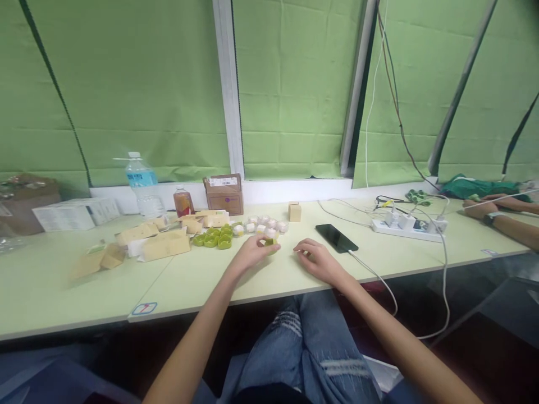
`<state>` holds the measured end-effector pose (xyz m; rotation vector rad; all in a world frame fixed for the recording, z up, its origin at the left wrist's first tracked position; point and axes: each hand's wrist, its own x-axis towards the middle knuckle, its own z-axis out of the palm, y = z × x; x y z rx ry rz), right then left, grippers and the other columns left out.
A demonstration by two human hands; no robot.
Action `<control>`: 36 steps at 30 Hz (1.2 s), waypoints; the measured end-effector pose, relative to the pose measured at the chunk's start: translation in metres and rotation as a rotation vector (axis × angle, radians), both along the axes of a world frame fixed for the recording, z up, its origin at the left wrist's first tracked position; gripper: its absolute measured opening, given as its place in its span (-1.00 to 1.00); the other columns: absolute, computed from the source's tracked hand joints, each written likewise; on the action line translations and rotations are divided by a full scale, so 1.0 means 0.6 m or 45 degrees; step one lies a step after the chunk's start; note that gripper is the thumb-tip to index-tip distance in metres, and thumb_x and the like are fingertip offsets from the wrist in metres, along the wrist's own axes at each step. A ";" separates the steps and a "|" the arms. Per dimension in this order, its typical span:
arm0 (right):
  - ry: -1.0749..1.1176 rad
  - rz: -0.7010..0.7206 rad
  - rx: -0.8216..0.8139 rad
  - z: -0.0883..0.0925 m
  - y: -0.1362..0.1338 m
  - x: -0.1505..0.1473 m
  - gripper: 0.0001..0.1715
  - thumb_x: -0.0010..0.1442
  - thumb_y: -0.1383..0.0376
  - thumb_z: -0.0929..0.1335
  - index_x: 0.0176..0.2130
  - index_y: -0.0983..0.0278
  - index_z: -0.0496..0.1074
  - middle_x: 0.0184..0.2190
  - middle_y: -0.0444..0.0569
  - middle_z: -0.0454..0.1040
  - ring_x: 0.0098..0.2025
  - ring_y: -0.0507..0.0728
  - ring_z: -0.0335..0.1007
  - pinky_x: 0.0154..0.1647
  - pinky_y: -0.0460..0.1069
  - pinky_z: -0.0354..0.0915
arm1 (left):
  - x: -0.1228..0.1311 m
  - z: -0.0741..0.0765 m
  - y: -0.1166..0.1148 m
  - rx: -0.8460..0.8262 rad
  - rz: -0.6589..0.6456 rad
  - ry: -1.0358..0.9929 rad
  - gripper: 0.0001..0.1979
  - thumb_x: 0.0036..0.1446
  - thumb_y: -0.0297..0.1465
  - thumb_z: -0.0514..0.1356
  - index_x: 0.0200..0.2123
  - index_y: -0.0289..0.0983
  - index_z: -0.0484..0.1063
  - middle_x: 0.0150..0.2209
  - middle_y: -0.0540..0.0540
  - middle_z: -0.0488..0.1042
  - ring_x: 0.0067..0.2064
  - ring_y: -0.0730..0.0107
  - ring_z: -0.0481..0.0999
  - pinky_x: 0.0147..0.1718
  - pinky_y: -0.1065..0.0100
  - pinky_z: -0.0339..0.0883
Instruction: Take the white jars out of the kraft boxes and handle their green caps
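Head view: person seated at a long table [202,275], both bare forearms stretched fwd over blue jeans.
Green cap [272,244]: small, round, lime-green, looks like glossy plastic; sits on the table at centre, just in front of the white jars, mostly hidden by the hand.
L hand [251,253]: fingers curled round the green cap, thumb side toward the camera; a pinch grip, cap touching the table.
R hand [318,259]: palm down on the table just beside the cap, fingers loosely bent; can't tell if anything is under them.
Loose caps [213,240]: cluster of matching green rings, left of the L hand.
White jars [265,224]: approx two short rows of small round pots, pale and smooth.
Cartons [164,245]: flat tan cardboard pieces, matte, scattered further left.
Cube box [295,211]: small tan carton, upright behind the jars.
Phone [336,237]: black slab, screen dark, white cable attached, right of the R hand.
Power strip [406,227]: white, plugs and cables in it.
Far right: another person's forearm [505,221] on the table, well apart.
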<state>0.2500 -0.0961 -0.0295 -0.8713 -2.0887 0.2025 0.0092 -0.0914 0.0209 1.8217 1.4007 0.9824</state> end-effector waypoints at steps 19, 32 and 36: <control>0.120 0.150 0.467 0.060 -0.084 -0.040 -0.67 0.39 0.33 0.35 0.11 0.13 0.50 0.08 0.12 0.44 0.06 0.21 0.43 0.02 0.14 0.46 | 0.078 0.045 -0.064 -0.764 -0.455 -1.461 -0.51 0.35 -0.01 0.05 -0.16 -0.37 0.41 -0.31 -0.19 0.46 -0.44 0.43 0.42 -0.48 0.43 0.30; -0.136 0.209 0.617 0.081 -0.076 -0.010 -0.58 0.40 0.50 0.23 0.09 0.18 0.49 0.01 0.11 0.55 0.05 0.20 0.44 0.02 0.15 0.44 | 0.091 -0.005 -0.040 -0.339 -0.242 -1.115 -0.60 0.27 -0.05 0.17 -0.22 -0.32 0.42 -0.29 -0.16 0.49 -0.28 0.33 0.50 -0.26 0.36 0.38; 0.098 0.063 0.580 0.083 -0.067 0.008 -0.66 0.42 0.44 0.27 0.08 0.21 0.50 -0.14 0.08 0.59 -0.09 0.17 0.51 -0.07 0.09 0.45 | 0.083 -0.043 -0.027 0.315 -0.010 -0.140 -0.58 0.06 -0.13 0.36 -0.10 -0.25 0.47 -0.08 -0.21 0.53 -0.02 0.09 0.47 -0.02 0.16 0.36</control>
